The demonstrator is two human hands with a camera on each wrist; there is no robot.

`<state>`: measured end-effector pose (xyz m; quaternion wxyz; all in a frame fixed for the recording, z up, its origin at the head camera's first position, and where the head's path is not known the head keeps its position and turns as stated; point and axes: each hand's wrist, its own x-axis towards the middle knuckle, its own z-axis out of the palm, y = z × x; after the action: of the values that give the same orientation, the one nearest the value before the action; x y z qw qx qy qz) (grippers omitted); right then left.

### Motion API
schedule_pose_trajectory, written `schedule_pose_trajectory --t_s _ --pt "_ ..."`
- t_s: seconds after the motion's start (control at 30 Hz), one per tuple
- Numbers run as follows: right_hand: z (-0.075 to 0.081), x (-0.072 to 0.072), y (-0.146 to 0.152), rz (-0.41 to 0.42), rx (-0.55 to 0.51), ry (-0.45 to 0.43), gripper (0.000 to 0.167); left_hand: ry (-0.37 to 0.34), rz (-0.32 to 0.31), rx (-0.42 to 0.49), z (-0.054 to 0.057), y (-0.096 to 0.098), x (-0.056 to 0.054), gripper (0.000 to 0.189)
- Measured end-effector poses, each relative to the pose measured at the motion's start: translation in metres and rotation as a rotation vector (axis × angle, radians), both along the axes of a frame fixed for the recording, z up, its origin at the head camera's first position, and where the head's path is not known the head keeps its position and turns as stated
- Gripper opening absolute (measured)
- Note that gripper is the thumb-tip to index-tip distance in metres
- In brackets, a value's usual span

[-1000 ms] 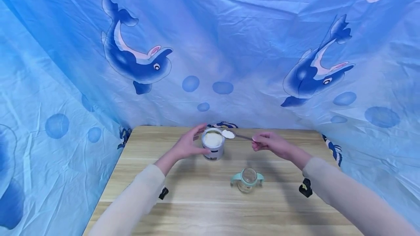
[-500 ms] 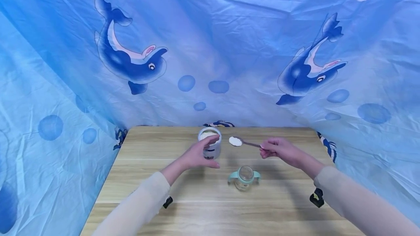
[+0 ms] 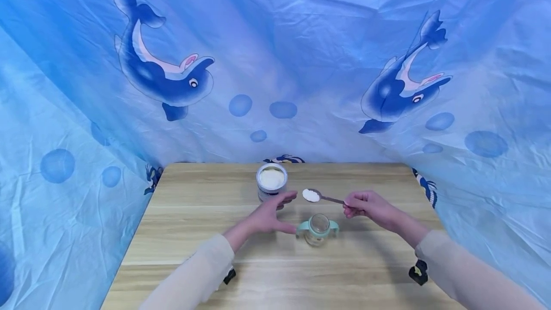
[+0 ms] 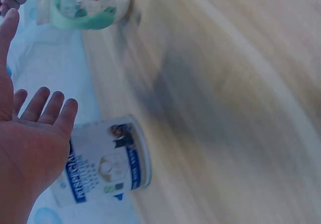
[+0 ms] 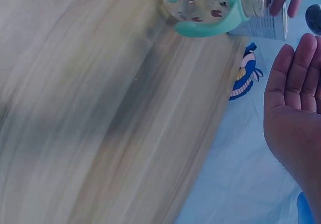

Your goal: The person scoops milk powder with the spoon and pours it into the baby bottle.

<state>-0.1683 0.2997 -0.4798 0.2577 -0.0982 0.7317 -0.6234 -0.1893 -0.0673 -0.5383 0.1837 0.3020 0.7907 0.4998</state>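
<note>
My right hand (image 3: 369, 208) pinches the handle of a metal spoon (image 3: 331, 199) whose bowl carries a heap of white powder (image 3: 311, 195). The bowl hangs above and behind a clear baby bottle (image 3: 316, 239) with a mint-green collar and two side handles, upright on the table with its mouth uncovered. Left of the bottle, my left hand (image 3: 270, 215) has its fingers and thumb spread with nothing between them; the thumb tip is near the left handle. Behind that hand stands an open tin (image 3: 272, 179) of pale powder, whose printed label shows in the left wrist view.
The wooden table (image 3: 189, 214) ends at a hanging blue curtain (image 3: 241, 61) with printed dolphins, close behind the tin. A black wrist strap piece (image 3: 418, 272) juts below the right sleeve.
The loaded spoon has moved away from the tin, to the right and nearer the bottle. My left hand has left the tin's side and come forward and right, toward the bottle.
</note>
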Motion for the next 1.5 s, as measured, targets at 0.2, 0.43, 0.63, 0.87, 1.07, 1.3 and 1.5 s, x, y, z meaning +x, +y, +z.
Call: schedule_pose_trajectory --t_s 0.2,0.43,0.63,0.87,1.07,1.3,1.5 --pt "-0.003 0.006 0.003 0.002 0.036 0.003 0.024 -0.014 -0.006 0.009 -0.017 0.008 0.004 0.106" --pt "-0.007 0.011 0.009 0.026 0.095 0.025 0.026 -0.025 0.003 0.017 -0.026 0.020 0.010 0.108" --pt "-0.005 0.019 0.017 0.045 0.171 0.042 0.030 -0.031 0.021 -0.011 -0.028 0.031 0.014 0.106" --pt "-0.005 0.026 0.023 0.074 0.211 0.060 0.028 -0.032 0.043 0.008 -0.032 0.041 0.016 0.100" --pt "-0.003 0.030 0.027 0.100 0.216 0.093 0.026 -0.024 0.036 0.022 -0.037 0.050 0.017 0.097" --pt "-0.004 0.030 0.029 0.098 0.232 0.130 0.024 -0.038 0.047 0.028 -0.039 0.057 0.020 0.093" --pt "-0.002 0.028 0.029 0.104 0.239 0.151 0.024 -0.039 0.064 0.031 -0.041 0.062 0.021 0.085"
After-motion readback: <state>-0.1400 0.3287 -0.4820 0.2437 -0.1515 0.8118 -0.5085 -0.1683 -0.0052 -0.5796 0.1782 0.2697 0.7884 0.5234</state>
